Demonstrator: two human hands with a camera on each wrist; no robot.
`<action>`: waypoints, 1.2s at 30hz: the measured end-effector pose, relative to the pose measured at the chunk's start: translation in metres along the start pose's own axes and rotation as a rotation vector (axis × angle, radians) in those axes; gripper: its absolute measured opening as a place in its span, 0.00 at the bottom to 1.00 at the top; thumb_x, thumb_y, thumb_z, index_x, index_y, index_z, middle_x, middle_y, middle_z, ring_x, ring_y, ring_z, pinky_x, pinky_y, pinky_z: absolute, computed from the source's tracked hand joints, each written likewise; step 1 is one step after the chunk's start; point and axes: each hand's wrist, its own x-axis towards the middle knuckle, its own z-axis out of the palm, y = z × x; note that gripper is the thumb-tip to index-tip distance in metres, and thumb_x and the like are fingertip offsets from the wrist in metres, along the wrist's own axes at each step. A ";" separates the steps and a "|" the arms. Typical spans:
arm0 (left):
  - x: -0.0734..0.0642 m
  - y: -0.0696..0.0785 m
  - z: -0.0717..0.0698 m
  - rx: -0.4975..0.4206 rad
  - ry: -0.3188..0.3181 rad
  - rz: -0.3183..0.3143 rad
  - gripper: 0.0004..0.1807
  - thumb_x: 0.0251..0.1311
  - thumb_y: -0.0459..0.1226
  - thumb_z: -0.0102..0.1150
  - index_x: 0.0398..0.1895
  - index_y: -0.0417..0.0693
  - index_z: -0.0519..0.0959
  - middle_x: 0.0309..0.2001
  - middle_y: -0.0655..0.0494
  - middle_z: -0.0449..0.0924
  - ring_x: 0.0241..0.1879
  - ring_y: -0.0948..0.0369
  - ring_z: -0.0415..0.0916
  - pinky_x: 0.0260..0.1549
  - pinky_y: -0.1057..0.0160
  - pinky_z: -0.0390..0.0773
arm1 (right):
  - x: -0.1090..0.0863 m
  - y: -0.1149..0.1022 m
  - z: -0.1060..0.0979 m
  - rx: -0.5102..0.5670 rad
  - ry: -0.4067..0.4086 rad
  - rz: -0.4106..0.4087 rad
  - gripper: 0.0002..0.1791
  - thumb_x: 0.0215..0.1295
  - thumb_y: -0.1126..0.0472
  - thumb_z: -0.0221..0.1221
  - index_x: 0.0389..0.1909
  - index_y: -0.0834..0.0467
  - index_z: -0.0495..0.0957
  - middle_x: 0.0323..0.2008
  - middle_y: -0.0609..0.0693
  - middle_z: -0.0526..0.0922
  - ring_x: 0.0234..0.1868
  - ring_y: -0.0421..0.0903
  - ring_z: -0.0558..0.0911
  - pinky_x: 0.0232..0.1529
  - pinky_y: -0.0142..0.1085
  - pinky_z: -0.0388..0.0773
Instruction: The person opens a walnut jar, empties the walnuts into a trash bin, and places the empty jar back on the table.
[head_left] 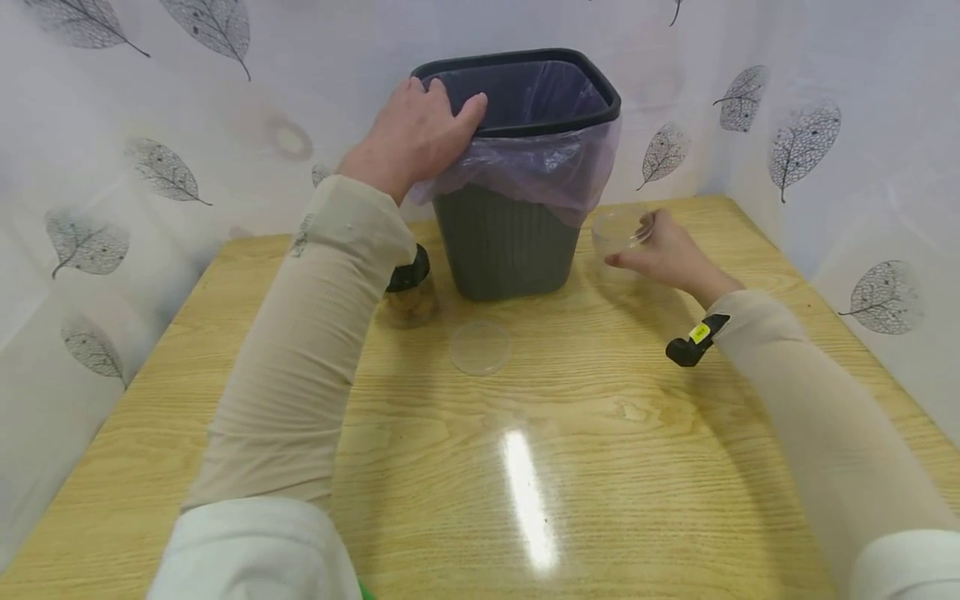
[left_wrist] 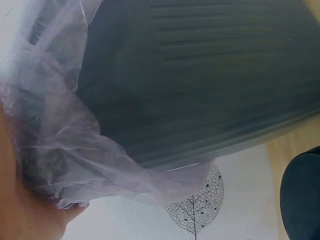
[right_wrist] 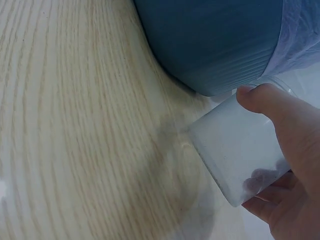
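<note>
A dark grey trash can (head_left: 510, 242), lined with a thin purple plastic bag (head_left: 540, 171), stands at the back of the table. My left hand (head_left: 420, 129) grips the can's rim at its left front corner. In the left wrist view the bag (left_wrist: 65, 135) bunches against that hand (left_wrist: 30, 215). To the right of the can, my right hand (head_left: 671, 254) holds a clear plastic cup (head_left: 617, 237) by its sides. The right wrist view has the cup (right_wrist: 235, 145) between thumb and fingers, close beside the can (right_wrist: 215, 40); it looks hollow.
A clear jar (head_left: 412, 304) with a black lid stands left of the can, partly behind my left forearm. In front of the can a clear round disc (head_left: 480, 348) lies flat on the wooden table (head_left: 600, 467). Leaf-patterned sheeting (head_left: 862, 208) surrounds the table's back and sides.
</note>
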 end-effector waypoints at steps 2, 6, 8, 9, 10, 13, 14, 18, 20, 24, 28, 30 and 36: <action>0.000 0.000 0.000 -0.001 0.001 0.000 0.48 0.70 0.64 0.10 0.78 0.35 0.33 0.79 0.38 0.31 0.80 0.48 0.29 0.78 0.53 0.37 | 0.000 0.001 0.002 0.001 -0.002 0.004 0.53 0.55 0.44 0.70 0.67 0.75 0.55 0.60 0.72 0.69 0.61 0.65 0.71 0.63 0.58 0.68; 0.000 -0.001 0.000 -0.002 0.001 -0.002 0.48 0.70 0.64 0.10 0.78 0.34 0.33 0.79 0.38 0.31 0.80 0.48 0.29 0.78 0.54 0.37 | 0.001 0.004 0.007 0.038 -0.007 0.013 0.54 0.55 0.45 0.70 0.68 0.75 0.53 0.62 0.73 0.68 0.62 0.67 0.70 0.64 0.59 0.67; 0.000 -0.001 -0.001 0.002 0.001 0.000 0.48 0.70 0.64 0.10 0.78 0.34 0.32 0.79 0.38 0.31 0.80 0.48 0.29 0.78 0.54 0.37 | 0.001 0.006 0.008 0.057 -0.015 0.022 0.55 0.55 0.44 0.70 0.69 0.75 0.52 0.63 0.72 0.68 0.64 0.67 0.69 0.66 0.58 0.65; 0.000 -0.001 -0.001 0.002 0.002 0.001 0.48 0.70 0.64 0.10 0.78 0.34 0.32 0.79 0.38 0.31 0.80 0.48 0.29 0.78 0.54 0.37 | 0.000 0.007 0.009 0.064 -0.022 0.028 0.56 0.56 0.44 0.70 0.69 0.75 0.51 0.64 0.71 0.67 0.65 0.67 0.69 0.67 0.58 0.64; 0.000 -0.001 -0.001 0.003 0.003 0.004 0.48 0.70 0.63 0.10 0.78 0.34 0.32 0.79 0.38 0.31 0.80 0.48 0.29 0.78 0.53 0.37 | 0.000 0.008 0.010 0.066 -0.026 0.032 0.56 0.56 0.43 0.70 0.69 0.75 0.51 0.65 0.71 0.67 0.65 0.67 0.68 0.68 0.58 0.64; 0.000 0.000 -0.001 0.003 0.006 0.009 0.47 0.70 0.63 0.10 0.78 0.35 0.32 0.79 0.38 0.31 0.80 0.48 0.30 0.78 0.53 0.37 | -0.002 0.011 0.011 0.067 -0.037 0.040 0.56 0.57 0.42 0.68 0.70 0.74 0.50 0.66 0.71 0.66 0.66 0.68 0.67 0.69 0.59 0.62; -0.001 0.001 -0.001 -0.001 0.005 0.009 0.47 0.70 0.63 0.10 0.78 0.35 0.32 0.80 0.39 0.31 0.80 0.48 0.29 0.78 0.53 0.37 | -0.003 0.012 0.012 0.068 -0.037 0.041 0.56 0.58 0.42 0.68 0.70 0.74 0.50 0.66 0.71 0.66 0.66 0.68 0.67 0.69 0.59 0.62; -0.001 0.001 0.001 -0.026 0.006 -0.006 0.47 0.70 0.63 0.11 0.78 0.37 0.31 0.80 0.40 0.29 0.80 0.49 0.28 0.78 0.53 0.37 | -0.006 0.015 0.014 0.088 -0.026 0.029 0.54 0.58 0.43 0.69 0.69 0.73 0.52 0.66 0.71 0.66 0.65 0.67 0.67 0.69 0.59 0.62; -0.002 0.000 0.001 -0.039 0.006 -0.011 0.46 0.70 0.63 0.11 0.78 0.38 0.30 0.80 0.41 0.28 0.80 0.50 0.27 0.78 0.53 0.37 | -0.007 0.016 0.015 0.095 -0.020 0.027 0.54 0.57 0.43 0.69 0.69 0.73 0.52 0.66 0.70 0.66 0.66 0.67 0.67 0.69 0.59 0.62; -0.002 0.000 0.000 -0.052 0.017 -0.001 0.45 0.70 0.63 0.12 0.78 0.39 0.31 0.80 0.41 0.30 0.80 0.50 0.28 0.78 0.53 0.38 | -0.008 0.016 0.015 0.108 -0.012 0.027 0.56 0.57 0.42 0.69 0.71 0.72 0.49 0.68 0.70 0.65 0.67 0.67 0.66 0.69 0.59 0.61; -0.002 0.000 0.001 -0.084 0.033 0.001 0.45 0.71 0.63 0.13 0.78 0.41 0.30 0.80 0.43 0.28 0.80 0.51 0.26 0.78 0.53 0.37 | -0.009 0.017 0.012 0.108 -0.016 0.039 0.64 0.55 0.40 0.70 0.75 0.69 0.39 0.68 0.74 0.63 0.68 0.70 0.65 0.71 0.60 0.59; -0.002 -0.001 0.002 -0.122 0.053 0.001 0.45 0.71 0.64 0.15 0.79 0.43 0.29 0.80 0.44 0.25 0.80 0.52 0.23 0.78 0.53 0.35 | -0.010 0.017 0.010 0.098 -0.012 0.048 0.67 0.54 0.38 0.70 0.77 0.66 0.36 0.70 0.75 0.60 0.69 0.70 0.63 0.71 0.60 0.58; -0.003 -0.008 0.007 -0.362 0.152 -0.001 0.43 0.71 0.64 0.20 0.80 0.52 0.32 0.80 0.52 0.22 0.79 0.58 0.20 0.78 0.60 0.32 | -0.011 0.009 0.003 0.089 0.061 -0.003 0.65 0.53 0.39 0.71 0.78 0.64 0.41 0.72 0.72 0.57 0.72 0.67 0.61 0.71 0.61 0.58</action>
